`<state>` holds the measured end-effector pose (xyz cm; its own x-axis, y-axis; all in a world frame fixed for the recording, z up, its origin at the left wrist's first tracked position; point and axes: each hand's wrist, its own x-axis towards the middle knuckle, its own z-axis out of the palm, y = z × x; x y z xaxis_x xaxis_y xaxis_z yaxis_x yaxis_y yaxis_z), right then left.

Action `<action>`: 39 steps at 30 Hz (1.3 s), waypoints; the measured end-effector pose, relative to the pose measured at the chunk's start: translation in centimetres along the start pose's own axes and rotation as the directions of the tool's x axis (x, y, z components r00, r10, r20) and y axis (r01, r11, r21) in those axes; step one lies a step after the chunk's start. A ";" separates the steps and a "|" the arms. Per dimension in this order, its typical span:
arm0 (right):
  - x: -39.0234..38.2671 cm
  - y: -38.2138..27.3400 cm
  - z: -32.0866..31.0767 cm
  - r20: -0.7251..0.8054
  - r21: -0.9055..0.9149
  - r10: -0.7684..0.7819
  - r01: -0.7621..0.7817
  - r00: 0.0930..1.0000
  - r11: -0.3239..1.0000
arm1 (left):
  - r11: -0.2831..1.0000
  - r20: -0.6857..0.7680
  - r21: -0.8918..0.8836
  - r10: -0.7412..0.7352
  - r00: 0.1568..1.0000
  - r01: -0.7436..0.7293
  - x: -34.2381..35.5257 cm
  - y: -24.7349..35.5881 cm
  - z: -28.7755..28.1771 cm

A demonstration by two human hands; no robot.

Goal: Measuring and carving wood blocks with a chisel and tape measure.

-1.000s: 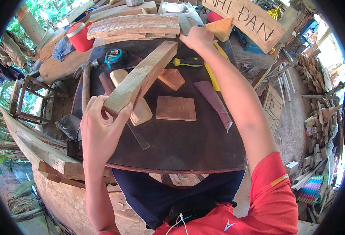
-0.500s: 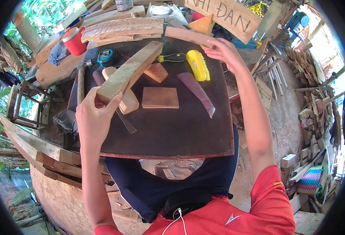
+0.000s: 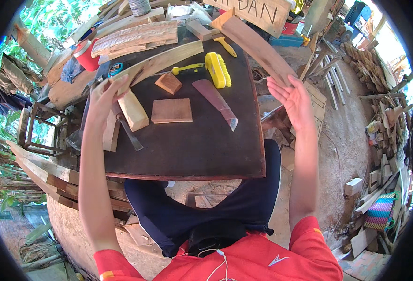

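Observation:
My left hand (image 3: 107, 97) is closed round the near end of a long wooden strip (image 3: 169, 57), which slants up over the left side of the dark table (image 3: 192, 154). My right hand (image 3: 293, 99), fingers spread out, has the near end of a longer brown wooden board (image 3: 258, 47) between thumb and fingers, off the table's right edge. Between the hands lie a flat rectangular wood block (image 3: 172, 111), a smaller wood block (image 3: 169, 83), a folded sandpaper strip (image 3: 214, 99), a yellow brush (image 3: 218, 71) and a yellow-handled screwdriver (image 3: 187, 69).
A pale wood block (image 3: 134, 112) and a chisel (image 3: 129, 130) lie by my left forearm. Behind them is a blue tape measure (image 3: 115, 70). Wood slabs (image 3: 136, 38), a red jug (image 3: 87, 56) and a lettered wooden sign (image 3: 258, 15) stand farther back.
My right hand has moved right and nearer, bringing the brown board round with it. My left hand has shifted left and the strip has swung flatter. The head view has turned slightly.

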<state>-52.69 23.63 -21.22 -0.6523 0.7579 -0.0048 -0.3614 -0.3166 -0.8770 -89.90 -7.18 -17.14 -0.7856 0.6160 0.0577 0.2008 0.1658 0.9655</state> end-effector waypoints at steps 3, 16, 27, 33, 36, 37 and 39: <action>-1.1 0.5 -0.6 0.005 0.016 0.016 -0.016 1.000 1.000 | 0.940 0.117 0.336 0.019 0.993 -0.057 4.9 -0.2 -1.4; -1.0 1.7 0.7 0.135 -0.133 0.059 -0.041 0.989 0.990 | 0.867 0.355 0.444 0.063 0.933 -0.228 15.2 -5.8 1.2; -2.1 2.4 5.4 0.296 -0.232 0.081 -0.011 0.952 0.973 | 0.927 0.130 0.181 0.309 0.942 -0.329 -3.0 0.4 6.2; -6.2 2.9 8.3 0.472 -0.518 0.111 0.173 0.875 0.838 | 0.964 -0.145 0.216 0.191 0.971 -0.158 -18.4 -1.8 7.1; -7.1 4.6 8.6 0.534 -0.637 0.106 0.317 0.839 0.702 | 0.975 -0.210 0.222 0.047 0.977 0.001 -21.9 -2.3 7.2; -7.2 5.2 8.6 0.567 -0.693 0.130 0.385 0.814 0.610 | 0.901 -0.205 0.431 0.149 0.967 -0.048 -22.4 -3.0 6.8; -8.0 6.0 9.1 0.545 -0.732 0.158 0.376 0.823 0.569 | 0.798 -0.168 0.598 0.212 0.963 -0.071 -23.1 -4.3 6.3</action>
<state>-55.68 10.49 -22.09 -0.9573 0.2632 0.1195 0.0371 0.5219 -0.8522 -68.91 -17.27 -24.26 -0.8120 0.4991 0.3027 0.5665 0.5490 0.6145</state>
